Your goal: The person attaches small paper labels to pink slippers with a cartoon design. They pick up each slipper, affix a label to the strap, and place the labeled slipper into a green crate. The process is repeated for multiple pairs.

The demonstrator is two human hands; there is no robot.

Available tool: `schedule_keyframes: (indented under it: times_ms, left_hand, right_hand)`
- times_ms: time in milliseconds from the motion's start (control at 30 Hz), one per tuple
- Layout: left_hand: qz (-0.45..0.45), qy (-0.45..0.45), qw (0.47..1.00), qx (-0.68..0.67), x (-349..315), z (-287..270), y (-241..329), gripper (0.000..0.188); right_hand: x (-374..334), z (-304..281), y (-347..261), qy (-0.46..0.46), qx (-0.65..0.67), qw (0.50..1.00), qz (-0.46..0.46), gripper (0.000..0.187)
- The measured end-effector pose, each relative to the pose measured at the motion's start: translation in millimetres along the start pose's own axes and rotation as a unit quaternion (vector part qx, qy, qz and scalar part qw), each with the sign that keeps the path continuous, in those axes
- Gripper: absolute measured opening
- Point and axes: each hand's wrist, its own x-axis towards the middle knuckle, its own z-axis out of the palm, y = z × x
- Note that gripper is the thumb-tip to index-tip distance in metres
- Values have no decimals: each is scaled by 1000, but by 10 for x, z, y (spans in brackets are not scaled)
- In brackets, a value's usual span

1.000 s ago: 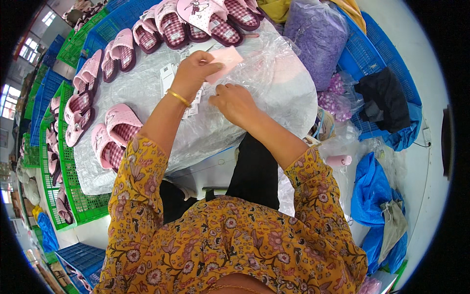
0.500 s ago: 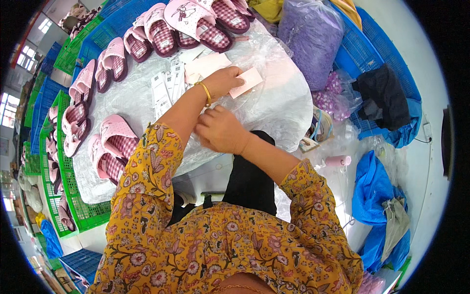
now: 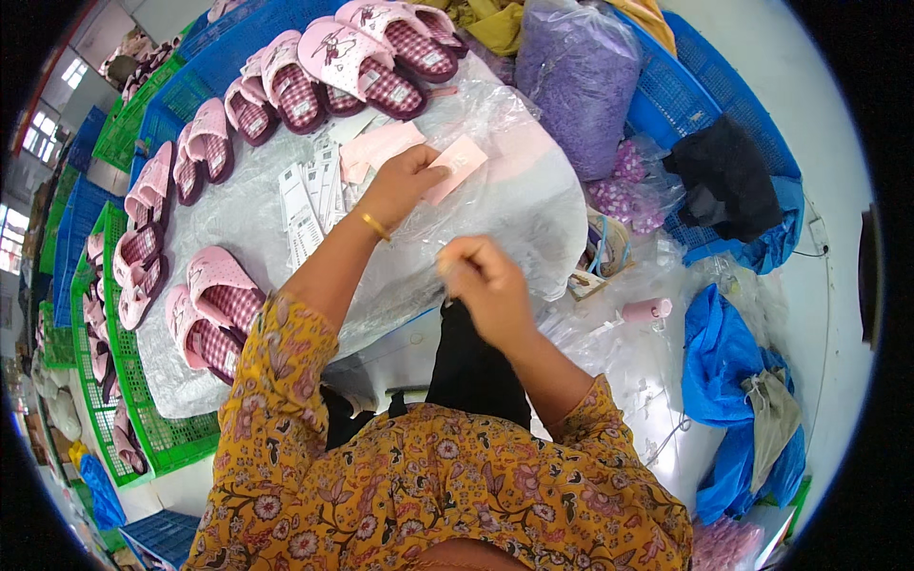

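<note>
My left hand [image 3: 398,190] is closed on a small pink card [image 3: 459,167], pinched between thumb and fingers above the plastic-covered table. Nearer my body, my right hand [image 3: 490,293] hovers with its fingers curled together; motion smears the fingertips, and whatever they may hold is too small to name. More pink cards [image 3: 381,148] lie just beyond my left hand. Beside them are strips of white printed labels [image 3: 303,214]. A pair of pink slippers [image 3: 225,276] with checked insoles rests to the left of my left forearm.
More pink slippers [image 3: 328,62] line the table's far and left edges. Green crates [image 3: 162,433] and blue crates flank the table. At right sit a bag of purple material [image 3: 578,86], a dark cloth [image 3: 721,181], a pink thread spool [image 3: 647,309] and blue sacking [image 3: 719,362].
My right hand has moved right and away from my left wrist. My left hand still holds the pink card. The whole view has shifted slightly.
</note>
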Motion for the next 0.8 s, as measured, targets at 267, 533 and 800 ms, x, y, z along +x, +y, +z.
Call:
schedule_keyframes:
  times_ms: [267,533,800]
  left_hand:
    - [-1,43,989,-145,-818,146,206,14]
    - [-9,50,979,-197,-1111,154,90,12]
    - [22,63,995,-80,-1248,190,78,15]
  right_hand:
    - [331,-167,24,84,141,985,55,37]
    - [214,-45,38,104,136,983,70,41]
    - [171,-80,46,83,138,983,83,34]
